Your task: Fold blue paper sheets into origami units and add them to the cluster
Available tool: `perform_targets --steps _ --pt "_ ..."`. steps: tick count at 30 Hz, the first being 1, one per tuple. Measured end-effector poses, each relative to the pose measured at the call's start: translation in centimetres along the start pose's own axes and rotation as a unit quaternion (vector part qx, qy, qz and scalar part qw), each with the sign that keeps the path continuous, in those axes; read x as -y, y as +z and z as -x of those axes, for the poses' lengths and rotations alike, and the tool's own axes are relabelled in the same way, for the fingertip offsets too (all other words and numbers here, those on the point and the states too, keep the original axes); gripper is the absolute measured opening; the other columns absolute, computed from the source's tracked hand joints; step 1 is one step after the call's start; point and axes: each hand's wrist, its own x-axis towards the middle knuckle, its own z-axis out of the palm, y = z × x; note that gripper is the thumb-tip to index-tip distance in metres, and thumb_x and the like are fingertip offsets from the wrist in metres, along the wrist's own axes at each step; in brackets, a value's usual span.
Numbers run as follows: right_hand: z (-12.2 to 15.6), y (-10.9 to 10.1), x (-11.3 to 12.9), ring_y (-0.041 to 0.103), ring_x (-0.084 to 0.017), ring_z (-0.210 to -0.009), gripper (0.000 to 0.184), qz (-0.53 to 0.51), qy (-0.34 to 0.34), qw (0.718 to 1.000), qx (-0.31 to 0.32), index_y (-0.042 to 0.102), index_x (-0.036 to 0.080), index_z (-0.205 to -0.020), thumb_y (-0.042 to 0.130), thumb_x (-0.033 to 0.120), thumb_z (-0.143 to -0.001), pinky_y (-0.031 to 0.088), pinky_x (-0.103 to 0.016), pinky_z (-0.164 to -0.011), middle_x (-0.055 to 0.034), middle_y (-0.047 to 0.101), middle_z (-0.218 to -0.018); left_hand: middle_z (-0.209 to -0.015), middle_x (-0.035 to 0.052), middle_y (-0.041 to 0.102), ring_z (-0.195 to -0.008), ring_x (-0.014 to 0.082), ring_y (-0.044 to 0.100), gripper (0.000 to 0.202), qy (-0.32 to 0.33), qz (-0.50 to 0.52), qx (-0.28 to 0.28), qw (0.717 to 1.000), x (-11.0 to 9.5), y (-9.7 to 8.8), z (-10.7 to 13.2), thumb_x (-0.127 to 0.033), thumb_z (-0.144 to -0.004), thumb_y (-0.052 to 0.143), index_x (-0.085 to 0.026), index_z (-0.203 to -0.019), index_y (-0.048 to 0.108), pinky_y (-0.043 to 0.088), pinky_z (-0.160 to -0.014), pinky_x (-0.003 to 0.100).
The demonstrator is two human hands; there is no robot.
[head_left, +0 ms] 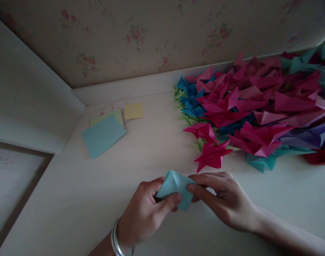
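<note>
A light blue sheet of origami paper [182, 183], partly folded into a small shape with creases, is held up over the white tabletop between my two hands. My left hand [149, 209] grips its left and lower side, thumb lying across the front. At the right corner, my right hand [226, 201] pinches the paper between thumb and fingers. The fingers behind the paper are mostly hidden. Just beyond the hands lies a folded bright pink paper piece [213, 155].
A large heap of folded paper pieces [258, 96] in pink, blue, green and purple covers the right side. At the left lie a flat light blue sheet [104, 135], a light green sheet [119, 116] and a small yellow square [133, 111]. A flower-patterned wall [152, 39] rises behind.
</note>
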Motion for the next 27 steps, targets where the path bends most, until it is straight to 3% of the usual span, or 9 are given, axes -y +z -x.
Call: perform_targets --steps 5,10,15,21,25,27 --pt "0.0 -0.6 -0.3 0.069 -0.016 -0.064 0.025 -0.166 0.089 0.981 0.05 0.079 0.019 -0.102 0.059 0.032 -0.098 0.057 -0.024 -0.059 -0.0043 0.073 -0.07 -0.078 0.0044 0.076 -0.06 0.0161 0.069 0.02 -0.009 0.11 -0.014 0.994 -0.1 0.2 0.1 -0.031 -0.09 0.067 -0.023 -0.103 0.081 0.06 -0.054 0.025" --pt "0.1 -0.5 -1.0 0.074 -0.017 -0.064 0.015 -0.379 0.145 0.913 0.048 0.083 0.022 -0.094 0.072 0.03 -0.088 0.061 -0.025 -0.062 -0.0053 0.078 -0.074 -0.072 0.0008 0.077 -0.053 0.0118 0.071 0.018 -0.018 0.256 0.006 0.967 0.1 -0.2 0.5 -0.02 -0.079 0.078 -0.03 -0.093 0.084 0.06 -0.053 0.019" --pt "-0.2 -0.3 -0.8 0.076 -0.016 -0.061 0.012 -0.458 0.188 0.869 0.02 0.083 0.021 -0.083 0.078 0.031 -0.081 0.062 -0.023 -0.06 -0.0051 0.077 -0.071 -0.077 0.0029 0.078 -0.061 0.0134 0.075 0.026 0.003 0.255 -0.006 0.967 0.1 -0.4 0.7 -0.012 -0.085 0.066 -0.028 -0.091 0.085 0.06 -0.055 0.018" --pt "-0.1 -0.2 -0.9 0.076 -0.015 -0.07 0.017 -0.445 0.158 0.88 0.042 0.079 0.021 -0.096 0.077 0.033 -0.085 0.061 -0.023 -0.068 -0.0038 0.078 -0.078 -0.076 0.0011 0.075 -0.063 0.0124 0.074 0.037 0.026 0.237 -0.015 0.971 0.3 -0.3 0.6 -0.004 -0.084 0.058 -0.03 -0.089 0.085 0.059 -0.054 0.017" --pt "-0.1 0.4 -0.7 0.073 -0.014 -0.072 0.031 -0.408 0.176 0.895 0.041 0.071 0.022 -0.109 0.078 0.038 -0.083 0.06 -0.023 -0.067 -0.0008 0.073 -0.079 -0.078 0.0012 0.071 -0.065 0.0124 0.07 0.036 0.075 0.143 -0.062 0.985 0.2 -0.1 0.3 -0.006 -0.086 0.059 -0.031 -0.093 0.084 0.06 -0.057 0.019" --pt "-0.1 0.7 -0.6 0.072 -0.013 -0.071 0.032 -0.375 0.192 0.907 0.019 0.069 0.023 -0.113 0.075 0.039 -0.086 0.06 -0.023 -0.066 0.0006 0.071 -0.078 -0.083 0.0023 0.071 -0.071 0.0134 0.069 0.038 0.097 0.095 -0.058 0.989 0.2 -0.1 0.3 -0.006 -0.088 0.055 -0.03 -0.1 0.082 0.061 -0.061 0.02"
